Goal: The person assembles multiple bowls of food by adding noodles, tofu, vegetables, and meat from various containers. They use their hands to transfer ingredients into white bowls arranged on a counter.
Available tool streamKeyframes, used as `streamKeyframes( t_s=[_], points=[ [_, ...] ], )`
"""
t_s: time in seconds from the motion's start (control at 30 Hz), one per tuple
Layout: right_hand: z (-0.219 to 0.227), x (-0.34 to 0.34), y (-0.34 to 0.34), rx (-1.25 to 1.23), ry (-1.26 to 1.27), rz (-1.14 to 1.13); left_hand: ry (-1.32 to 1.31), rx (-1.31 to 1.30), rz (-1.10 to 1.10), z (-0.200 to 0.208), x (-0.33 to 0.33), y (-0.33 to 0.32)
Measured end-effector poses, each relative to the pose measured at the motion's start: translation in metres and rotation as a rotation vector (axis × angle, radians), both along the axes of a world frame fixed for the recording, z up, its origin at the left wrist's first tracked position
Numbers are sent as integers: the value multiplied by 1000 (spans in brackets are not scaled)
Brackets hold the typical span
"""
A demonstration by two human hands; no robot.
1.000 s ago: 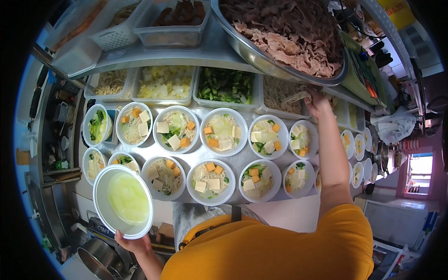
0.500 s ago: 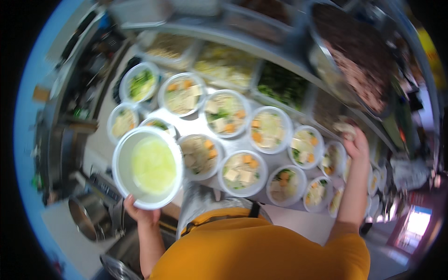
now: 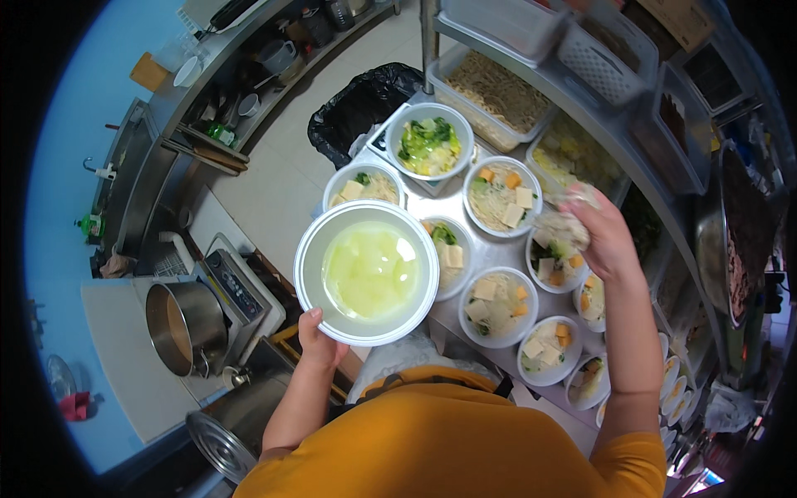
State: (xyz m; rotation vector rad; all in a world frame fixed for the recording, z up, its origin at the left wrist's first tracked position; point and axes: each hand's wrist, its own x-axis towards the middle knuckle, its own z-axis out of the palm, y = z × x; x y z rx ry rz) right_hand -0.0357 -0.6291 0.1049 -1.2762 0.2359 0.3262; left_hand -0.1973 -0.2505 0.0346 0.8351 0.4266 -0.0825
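Note:
My left hand [image 3: 322, 342] grips the near rim of a large white tub [image 3: 305, 274], thumb over the edge. Something pale yellow-green [image 3: 371, 270] and shiny covers its bottom; whether liquid or solid I cannot tell. My right hand [image 3: 599, 232] is closed, and a blurred, pale, translucent crumpled piece [image 3: 564, 222] that looks like thin plastic hangs at its fingers. Below that hand is a white bowl [image 3: 554, 261] with tofu and orange cubes. Around both hands stand more filled bowls: leafy greens in one [image 3: 429, 141], thin pale strands with tofu in another [image 3: 502, 196].
Tubs of noodles [image 3: 498, 95] and chopped cabbage [image 3: 579, 158] line the table's far side under a metal shelf. Behind stands a bin with a black bag [image 3: 365, 112]. At left are a steel pot [image 3: 184, 328] and an induction cooker [image 3: 237, 286].
My view has swung toward the left, showing the floor and bin. The left hand keeps the tub. My right hand has come inward over the bowls, the pale piece still in it.

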Motion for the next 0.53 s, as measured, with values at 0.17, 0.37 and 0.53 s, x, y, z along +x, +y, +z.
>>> streamKeyframes(
  t_s=[0.17, 0.37, 0.53],
  points=[
    [-31, 86, 107, -91, -87, 154, 11, -51, -66, -9, 28, 75],
    [-53, 147, 166, -533, -71, 699, 67, -62, -48, -21, 46, 132],
    [-87, 198, 187, -959, -71, 1145, 99, -2, 14, -25, 61, 150]
  ],
)
